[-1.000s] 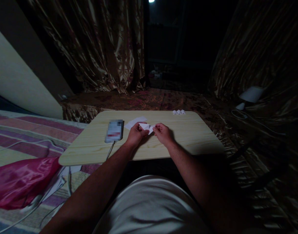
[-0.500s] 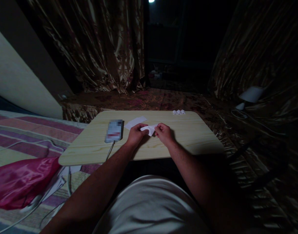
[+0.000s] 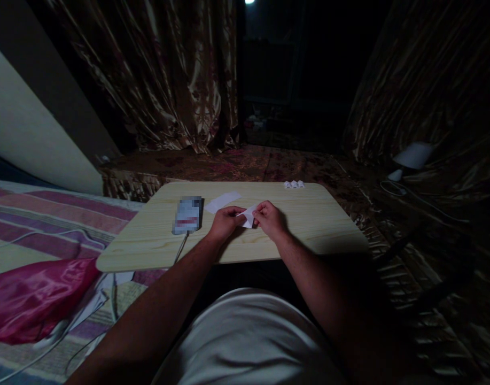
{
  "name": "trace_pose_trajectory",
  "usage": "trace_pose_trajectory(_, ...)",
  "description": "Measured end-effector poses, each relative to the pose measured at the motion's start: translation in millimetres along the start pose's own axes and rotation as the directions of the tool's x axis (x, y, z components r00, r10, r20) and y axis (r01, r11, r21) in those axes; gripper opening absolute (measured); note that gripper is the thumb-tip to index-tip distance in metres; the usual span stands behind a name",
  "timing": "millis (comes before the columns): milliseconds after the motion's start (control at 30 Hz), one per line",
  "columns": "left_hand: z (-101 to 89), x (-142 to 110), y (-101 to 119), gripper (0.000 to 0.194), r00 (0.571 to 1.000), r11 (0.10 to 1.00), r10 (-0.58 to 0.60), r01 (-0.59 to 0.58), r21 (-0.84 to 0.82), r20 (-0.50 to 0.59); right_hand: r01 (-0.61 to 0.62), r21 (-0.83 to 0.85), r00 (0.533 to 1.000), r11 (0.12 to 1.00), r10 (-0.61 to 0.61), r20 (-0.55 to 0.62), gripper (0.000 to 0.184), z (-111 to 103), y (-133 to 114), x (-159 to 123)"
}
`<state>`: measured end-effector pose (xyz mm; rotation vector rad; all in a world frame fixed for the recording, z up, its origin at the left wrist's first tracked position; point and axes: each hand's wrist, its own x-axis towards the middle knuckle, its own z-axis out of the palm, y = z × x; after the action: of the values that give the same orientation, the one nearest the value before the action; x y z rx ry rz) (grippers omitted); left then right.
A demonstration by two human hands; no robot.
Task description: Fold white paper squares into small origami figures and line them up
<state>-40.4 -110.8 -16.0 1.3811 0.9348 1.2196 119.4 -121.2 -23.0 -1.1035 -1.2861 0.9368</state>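
Between my two hands is a small piece of white folded paper [image 3: 248, 216], held just above the near half of the light wooden table [image 3: 148, 235]. My left hand [image 3: 224, 222] pinches its left side, the fingers covering that end. On the other side my right hand [image 3: 269, 217] has thumb and fingertips closed on the upper right part. A pointed flap shows between the hands. Beyond my left hand lies a flat white paper strip [image 3: 224, 201]. Three small folded paper pieces [image 3: 294, 184] stand in a row at the table's far edge.
A phone-like device [image 3: 187, 215], blurred out, lies left of my hands with a cable [image 3: 181, 249] running off the near edge. On the striped bed at left are a pink satiny cloth [image 3: 40, 299] and white cables. A white lamp [image 3: 413, 155] stands at right.
My hands have come slightly closer together. The paper has turned, so its left part is now mostly covered and a flap points downward. The strip and device have stayed put.
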Motion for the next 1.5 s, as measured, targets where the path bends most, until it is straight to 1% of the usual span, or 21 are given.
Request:
trace_pose_trajectory(67,-0.4,0,0,0.029,0.999,1.0,-0.009,0.01,0.019,-0.031,0.004,0.002,1.0,1.0,-0.004,0.021,0.02,1,-3,-2)
trace_pose_trajectory(133,-0.9,1,-2,0.026,0.997,1.0,-0.011,0.013,0.029,-0.075,0.004,0.021,0.999,1.0,-0.005,0.037,0.024,2,-5,-3)
trace_pose_trajectory(233,-2.0,4,-5,0.024,0.992,1.0,-0.002,0.004,0.018,-0.128,0.024,0.052,0.998,0.998,-0.027,0.05,0.042,5,-5,-4)
trace_pose_trajectory(333,-2.5,5,-7,0.024,0.99,1.0,-0.01,0.01,0.0,-0.14,0.065,0.039,0.996,0.997,-0.067,0.06,0.058,8,-1,-4)
trace_pose_trajectory(433,-1.4,4,-5,0.025,0.991,1.0,-0.026,0.026,-0.005,-0.133,0.092,-0.002,0.991,0.996,-0.091,0.095,0.063,10,3,-4)
trace_pose_trajectory(533,0.5,3,0,0.027,0.99,1.0,-0.029,0.029,-0.002,-0.135,0.1,-0.026,0.989,0.995,-0.096,0.111,0.058,10,4,-5)
trace_pose_trajectory(667,1.5,1,2,0.028,0.989,1.0,-0.006,0.011,0.029,-0.147,0.095,-0.062,0.994,0.994,-0.091,0.067,0.048,10,5,-4)
trace_pose_trajectory(767,1.6,1,2,0.03,0.988,0.999,0.009,-0.002,0.051,-0.152,0.091,-0.049,0.995,0.995,-0.088,0.057,0.037,8,4,-3)
trace_pose_trajectory(900,1.8,0,2,0.033,0.991,1.0,-0.003,0.006,0.023,-0.134,0.015,0.007,0.999,1.0,-0.015,0.044,0.028,4,-1,-1)
trace_pose_trajectory(1000,1.3,0,2,0.035,0.993,1.0,-0.008,0.009,0.013,-0.118,-0.048,-0.018,0.998,0.999,0.049,0.042,0.024,1,-3,0)
trace_pose_trajectory(1167,-0.4,1,-1,0.037,0.998,1.0,0.0,-0.001,-0.005,-0.068,-0.084,-0.009,0.992,0.996,0.085,0.091,0.021,-3,0,1)
trace_pose_trajectory(1233,-0.4,1,-1,0.037,0.998,1.0,-0.003,0.002,-0.01,-0.068,-0.088,0.011,0.991,0.996,0.087,0.106,0.021,-4,0,1)
trace_pose_trajectory(1400,0.6,-1,3,0.036,0.996,1.0,-0.001,-0.001,-0.02,-0.09,-0.109,0.108,0.989,0.988,0.098,0.109,0.029,-5,-4,1)
trace_pose_trajectory(1500,0.3,-2,5,0.032,0.997,0.999,0.019,-0.021,-0.03,-0.08,-0.102,0.131,0.989,0.986,0.085,0.125,0.027,-6,-5,1)
